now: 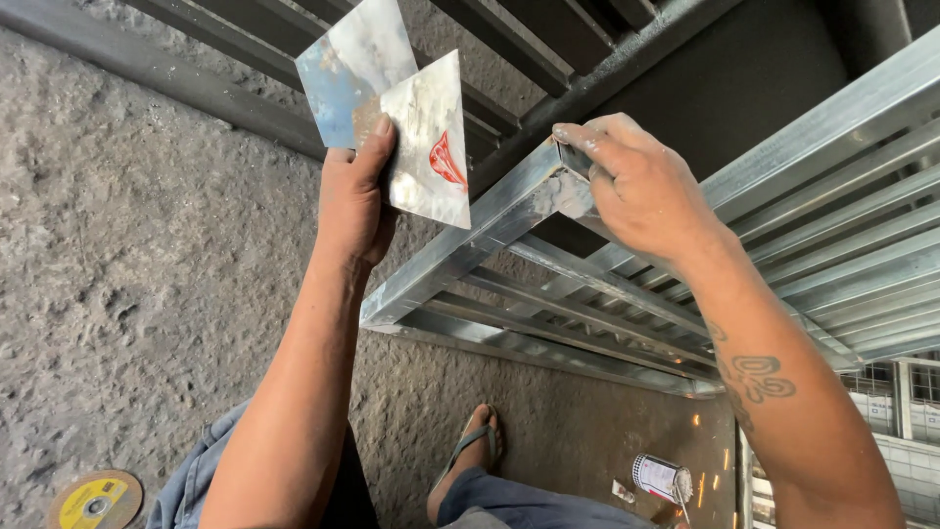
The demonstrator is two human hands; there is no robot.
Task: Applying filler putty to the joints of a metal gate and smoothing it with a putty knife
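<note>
My left hand [354,196] holds up two thin metal scraper plates [392,98], overlapped; the front one carries a smear of red paste [446,162]. My thumb presses on the front plate. My right hand [636,186] rests on the corner of a galvanised steel frame [490,225], fingers pressed against the joint, where grey filler [568,196] is spread. The frame's slats run away to the right.
Rough concrete floor [147,274] lies below. A yellow grinding disc [95,500] sits at the bottom left. A small tin can [661,478] stands near my sandalled foot [470,460]. Dark steel bars [245,108] cross the top. More stacked steel frames [862,255] lie at right.
</note>
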